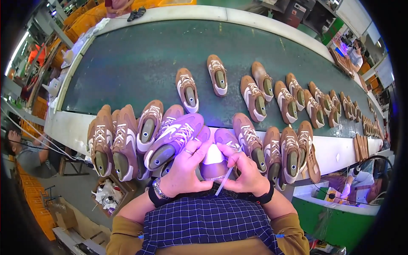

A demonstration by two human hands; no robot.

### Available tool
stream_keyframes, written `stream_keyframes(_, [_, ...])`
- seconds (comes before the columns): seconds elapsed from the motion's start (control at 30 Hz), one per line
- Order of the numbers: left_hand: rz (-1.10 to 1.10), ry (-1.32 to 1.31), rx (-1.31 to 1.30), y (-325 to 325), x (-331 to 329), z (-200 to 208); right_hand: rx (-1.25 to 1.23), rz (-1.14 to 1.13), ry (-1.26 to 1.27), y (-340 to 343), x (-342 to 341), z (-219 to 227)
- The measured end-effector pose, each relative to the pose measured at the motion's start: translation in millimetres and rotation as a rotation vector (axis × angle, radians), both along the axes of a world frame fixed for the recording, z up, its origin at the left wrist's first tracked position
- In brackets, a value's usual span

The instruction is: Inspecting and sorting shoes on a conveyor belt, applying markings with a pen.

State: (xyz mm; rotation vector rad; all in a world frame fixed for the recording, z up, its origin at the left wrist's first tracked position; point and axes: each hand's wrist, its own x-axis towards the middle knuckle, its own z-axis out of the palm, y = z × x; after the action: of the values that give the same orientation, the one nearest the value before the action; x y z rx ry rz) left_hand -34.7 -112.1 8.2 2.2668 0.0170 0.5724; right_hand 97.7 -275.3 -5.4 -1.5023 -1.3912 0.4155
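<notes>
Close to my body, a brown shoe (213, 170) is held between both hands, its rounded end toward me. A bright white patch lies over it under violet light; I cannot tell whether it is material or glare. My left hand (183, 172) is closed on the shoe's left side, thumb and fingers pressing it. My right hand (248, 176) pinches a thin pale stick-like tool (224, 182) and steadies the shoe's right side. Just beyond my left hand, a brown sneaker (176, 136) with white laces leans on others, tinted purple by the light.
Several brown sneakers (124, 144) crowd the white table edge (70, 127) on both sides. More stand on the dark green conveyor belt (140, 55), trailing off to the right. A box of crumpled white material (108, 193) sits low at left. Other people work at the far left and right.
</notes>
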Motion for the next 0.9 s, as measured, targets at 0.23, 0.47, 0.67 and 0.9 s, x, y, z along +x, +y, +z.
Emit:
stream_keyframes(0.23, [0.044, 0.077, 0.077, -4, 7, -2, -0.009, 0.053, 0.257, 0, 17, -14])
stream_keyframes(0.47, [-0.205, 0.029, -0.348, 8, 5, -23, -0.072, 0.147, 0.864, -12, 26, -27])
stream_keyframes(0.67, [-0.152, 0.021, -0.063, 7, 6, -24, 0.002, -0.233, 0.894, -19, 16, -7])
stream_keyframes(0.9, [-0.168, -0.043, -0.228, -5, -2, -30, -0.058, -0.146, 0.983, -16, 3, 17])
